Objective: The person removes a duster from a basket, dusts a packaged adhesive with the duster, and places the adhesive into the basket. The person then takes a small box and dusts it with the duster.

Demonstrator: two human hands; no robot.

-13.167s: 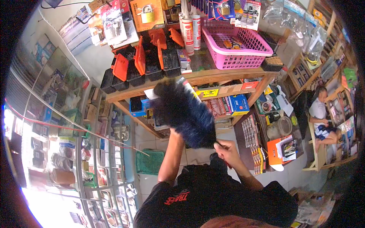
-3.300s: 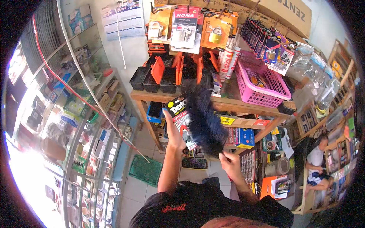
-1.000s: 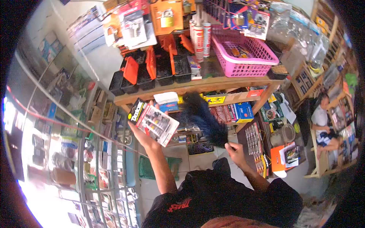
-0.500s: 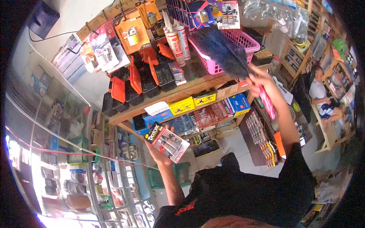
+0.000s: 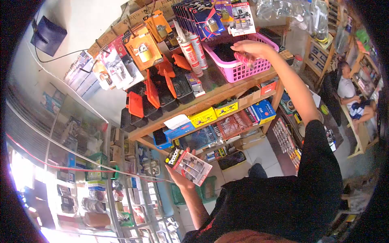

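My left hand (image 5: 181, 177) is closed on a Dextone adhesive pack (image 5: 192, 167), a flat card with a black top, held face up below the shelf. My right hand (image 5: 254, 48) reaches over the pink plastic basket (image 5: 248, 72) on the upper shelf. It grips the pink handle (image 5: 244, 60) of a feather duster, whose dark head (image 5: 223, 52) is down inside the basket and partly hidden. Just behind the basket hangs another adhesive pack (image 5: 242, 21) on a card. Two white-and-red sealant tubes (image 5: 190, 54) stand left of the basket.
Black bins with orange lids (image 5: 152, 91) line the shelf's left part. Carded padlocks (image 5: 144, 48) hang above them. Small boxes (image 5: 202, 116) fill the lower shelf. A glass display case (image 5: 81, 133) stands at left. At far right a person (image 5: 350, 95) sits.
The duster in my right hand has gone from above the basket down into it, and its motion blur is gone. My left hand still holds the adhesive pack. The whole view has shifted slightly.
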